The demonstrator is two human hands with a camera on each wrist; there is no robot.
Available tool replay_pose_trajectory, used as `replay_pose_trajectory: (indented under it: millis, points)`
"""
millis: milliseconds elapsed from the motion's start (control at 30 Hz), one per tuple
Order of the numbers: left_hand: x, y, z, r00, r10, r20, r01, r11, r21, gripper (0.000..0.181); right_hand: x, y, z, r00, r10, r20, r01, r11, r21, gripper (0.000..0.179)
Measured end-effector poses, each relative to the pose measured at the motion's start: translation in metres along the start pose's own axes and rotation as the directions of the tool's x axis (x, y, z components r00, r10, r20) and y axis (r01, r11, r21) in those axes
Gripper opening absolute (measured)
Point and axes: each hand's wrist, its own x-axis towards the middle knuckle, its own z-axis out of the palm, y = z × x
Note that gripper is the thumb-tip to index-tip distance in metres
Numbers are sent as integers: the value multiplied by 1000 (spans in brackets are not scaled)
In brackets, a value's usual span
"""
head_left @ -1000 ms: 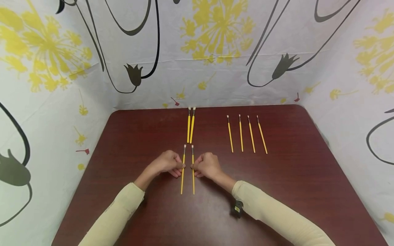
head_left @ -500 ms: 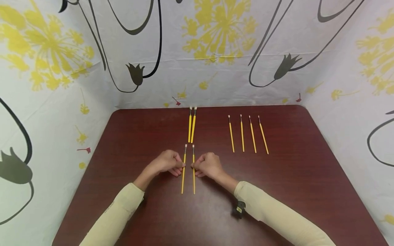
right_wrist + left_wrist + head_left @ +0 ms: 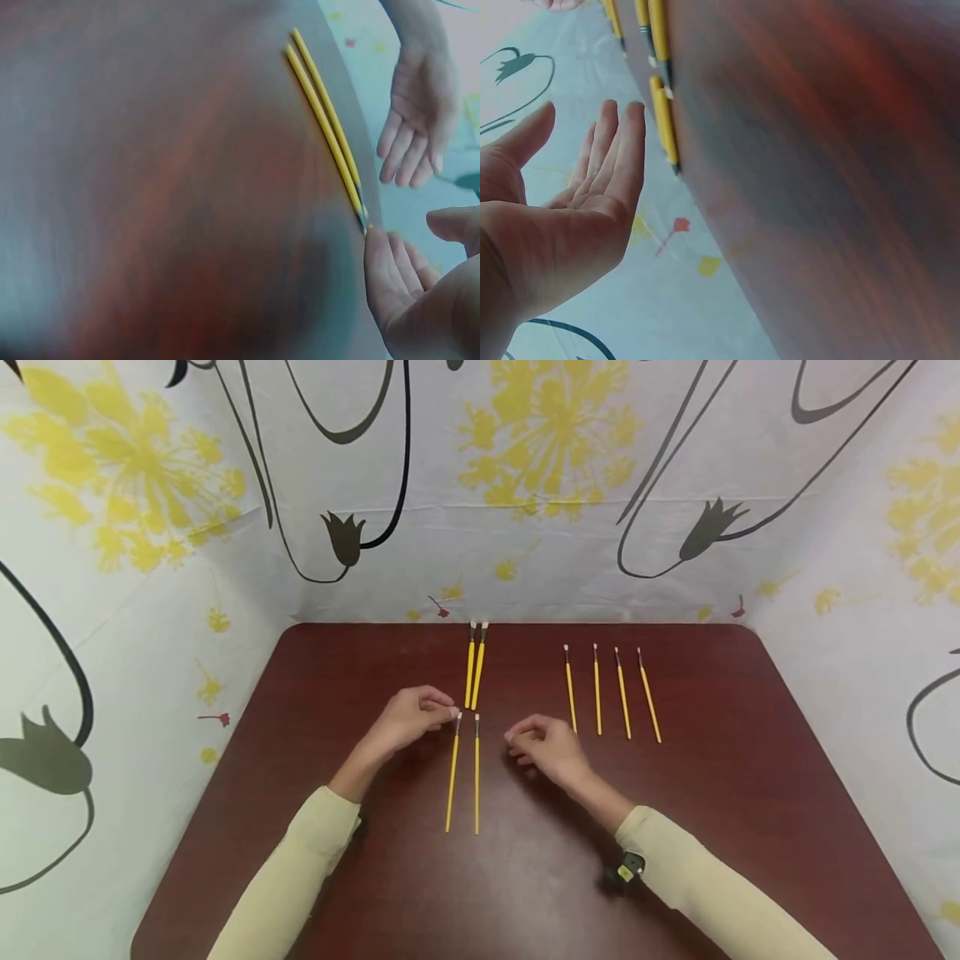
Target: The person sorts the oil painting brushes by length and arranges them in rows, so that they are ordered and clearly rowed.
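Observation:
Two thin yellow-handled paintbrushes lie side by side mid-table in the head view: a left paintbrush (image 3: 452, 785) and a right paintbrush (image 3: 477, 785), bristles pointing away from me. My left hand (image 3: 408, 720) hovers beside the left brush's bristle end. In the left wrist view its fingers (image 3: 630, 161) are extended, thumb apart, holding nothing. Right of the pair is my right hand (image 3: 551, 750), apart from both brushes in the head view. The right wrist view shows that hand (image 3: 420, 300) with relaxed fingers and nothing held.
Two thicker yellow paintbrushes (image 3: 478, 677) lie close together at the table's back edge. Several thin paintbrushes (image 3: 624, 702) are spread in a row at the back right. Patterned white cloth (image 3: 555, 560) hangs behind and beside the dark red table (image 3: 525, 893).
Both hands have let go of the two thin paintbrushes. My left hand has moved up toward the bristle ends; my right hand has moved away to the right. The head view has shifted slightly.

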Motion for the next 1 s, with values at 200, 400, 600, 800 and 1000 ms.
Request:
replay_pose_trajectory:
  millis: [200, 400, 600, 800, 1000]
  points:
    - [14, 21, 12, 997, 81, 12, -79, 991, -104, 46, 12, 5, -41, 994, -35, -107, 35, 999, -5, 28]
    - [37, 36, 25, 990, 113, 80, -96, 976, -194, 52, 28, 13, -76, 976, -40, -216, 38, 999, -11, 33]
    - [63, 47, 42, 976, 163, 143, -104, 931, -351, 57, 42, 22, -100, 962, -49, -268, 55, 998, 16, 36]
    - [83, 59, 68, 967, 148, 209, -41, 895, -444, 58, 54, 26, -119, 952, -20, -307, -1, 998, -68, 39]
    - [102, 69, 93, 972, 99, 212, 26, 853, -521, 55, 63, 21, -130, 942, 13, -336, -69, 985, -155, 41]
